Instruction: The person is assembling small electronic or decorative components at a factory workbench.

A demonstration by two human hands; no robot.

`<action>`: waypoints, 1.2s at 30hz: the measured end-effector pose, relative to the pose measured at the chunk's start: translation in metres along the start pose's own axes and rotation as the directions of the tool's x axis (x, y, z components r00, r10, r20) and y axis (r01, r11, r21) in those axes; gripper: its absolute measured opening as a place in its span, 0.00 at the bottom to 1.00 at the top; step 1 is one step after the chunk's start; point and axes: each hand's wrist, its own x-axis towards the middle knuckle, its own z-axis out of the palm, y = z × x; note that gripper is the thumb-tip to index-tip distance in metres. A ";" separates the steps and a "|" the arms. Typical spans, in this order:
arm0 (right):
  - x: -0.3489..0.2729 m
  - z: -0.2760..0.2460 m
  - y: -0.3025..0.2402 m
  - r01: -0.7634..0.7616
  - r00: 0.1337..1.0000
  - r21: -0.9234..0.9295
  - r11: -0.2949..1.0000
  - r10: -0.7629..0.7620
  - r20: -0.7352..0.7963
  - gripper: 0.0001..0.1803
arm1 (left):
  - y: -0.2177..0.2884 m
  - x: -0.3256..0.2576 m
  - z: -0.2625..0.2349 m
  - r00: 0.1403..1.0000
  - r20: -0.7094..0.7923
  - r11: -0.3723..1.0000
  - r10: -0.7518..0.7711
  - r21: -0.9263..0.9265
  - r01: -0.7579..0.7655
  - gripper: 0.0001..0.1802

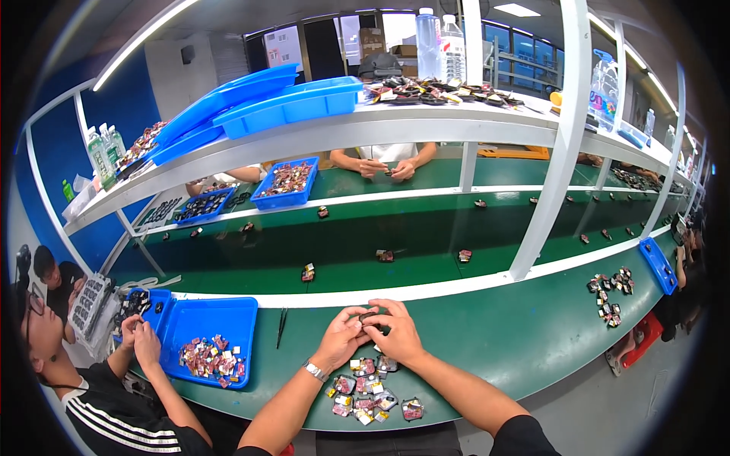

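My left hand (342,339) and my right hand (397,333) meet above the green bench. Both are closed around a small dark casing (368,316), pinched between the fingertips; its details are mostly hidden. A silver watch band circles my left wrist. Just below my hands, near the bench's front edge, lies a loose cluster of small electronic assemblies (365,389) with reddish boards, white and yellow parts and dark or clear shells. To the left of my left hand, black tweezers (282,328) rest on the bench.
A blue tray (249,319) of small reddish boards stands left, beside a co-worker's hands (143,340). Beyond a white rail, a green conveyor belt (350,258) carries scattered assemblies. An overhead shelf (319,131) and white post (553,144) stand ahead. More assemblies (610,295) lie right.
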 end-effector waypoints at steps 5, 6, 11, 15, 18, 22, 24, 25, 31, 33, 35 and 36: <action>-0.002 0.001 0.001 -0.025 1.000 0.058 0.998 0.025 -0.002 0.09 | -0.001 0.002 0.005 1.000 -0.022 1.000 0.003 0.013 -0.003 0.15; -0.002 0.001 0.000 -0.030 1.000 0.058 0.998 0.030 0.000 0.09 | -0.001 0.002 0.005 1.000 -0.024 1.000 -0.001 0.011 0.001 0.15; 0.002 0.004 -0.007 -0.038 0.999 0.079 0.996 0.037 0.015 0.10 | 0.002 0.003 0.005 0.998 -0.031 0.997 0.049 0.054 -0.048 0.14; 0.002 -0.002 -0.005 0.029 0.999 -0.006 1.000 -0.029 0.020 0.10 | 0.003 0.001 0.010 0.998 -0.050 0.999 0.030 0.047 -0.027 0.15; 0.007 -0.006 -0.010 0.086 0.995 -0.055 0.995 -0.089 -0.048 0.10 | 0.007 0.001 0.017 0.999 -0.050 1.000 0.008 0.024 -0.006 0.16; 0.008 -0.009 -0.006 0.143 0.988 -0.109 0.984 -0.149 -0.041 0.11 | 0.006 0.004 0.018 0.998 -0.064 1.000 -0.019 0.015 0.020 0.16; 0.007 -0.005 -0.005 0.187 0.980 -0.141 0.972 -0.195 -0.043 0.11 | 0.009 0.002 0.020 0.997 -0.076 1.000 -0.015 0.025 0.017 0.17; 0.007 -0.004 -0.006 0.192 0.978 -0.139 0.972 -0.201 -0.055 0.11 | 0.010 0.001 0.021 0.996 -0.087 1.000 -0.015 0.026 0.018 0.17; 0.004 0.000 -0.016 0.129 0.991 -0.200 0.971 -0.133 -0.005 0.11 | 0.012 0.000 0.016 0.992 -0.121 1.000 -0.020 0.014 0.022 0.16; 0.003 0.000 -0.016 0.109 0.993 -0.229 0.967 -0.114 -0.005 0.11 | 0.009 0.002 0.013 0.994 -0.104 0.999 -0.026 0.020 0.028 0.16; 0.003 0.001 -0.016 0.084 0.996 -0.252 0.964 -0.091 -0.016 0.10 | 0.005 0.003 0.008 0.994 -0.109 0.999 -0.029 0.026 0.032 0.16; 0.003 0.001 -0.015 0.087 0.996 -0.248 0.965 -0.093 -0.013 0.10 | 0.004 0.001 0.007 0.993 -0.116 0.999 -0.033 0.031 0.037 0.16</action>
